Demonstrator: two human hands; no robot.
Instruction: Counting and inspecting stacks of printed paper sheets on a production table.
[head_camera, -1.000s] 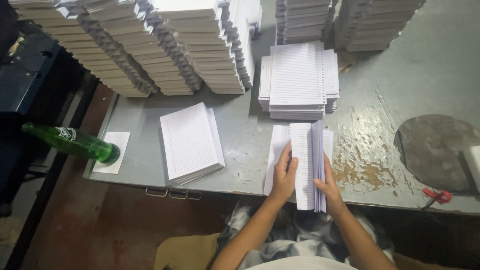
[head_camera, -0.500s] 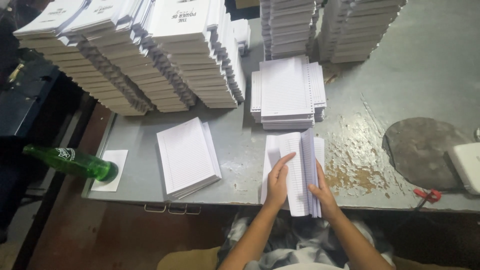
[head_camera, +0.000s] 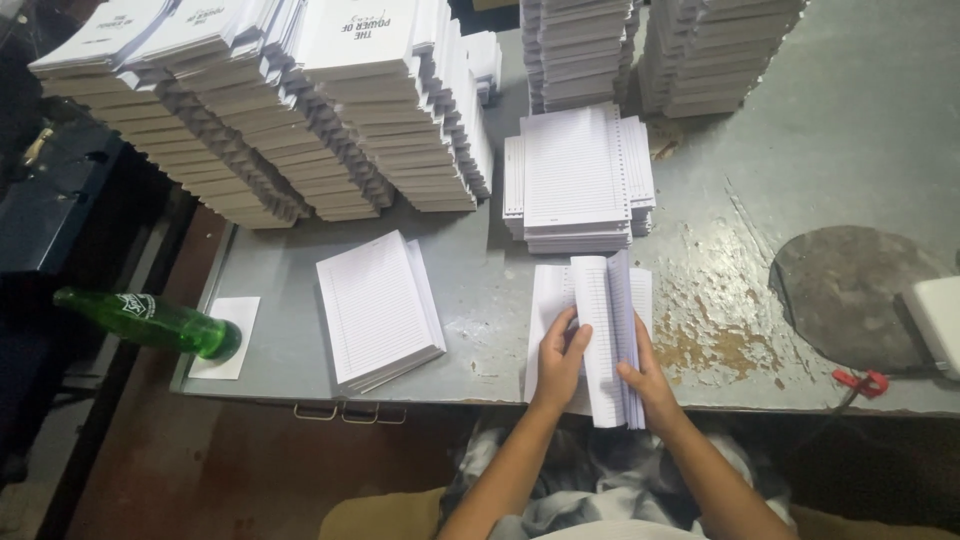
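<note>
both hands have shifted a little along the lined page block (head_camera: 600, 335), which is upright on the grey bench (head_camera: 800, 170) near its front edge. left hand (head_camera: 562, 358) lies flat on the leaves, fingers spread; right hand (head_camera: 645, 378) pinches the standing sheets. one loose block (head_camera: 378, 308) lies aside, a punched stack (head_camera: 577, 178) behind, many white-covered piles (head_camera: 300, 100) with dark lettering beyond. green bottle (head_camera: 150, 322) left.
</note>
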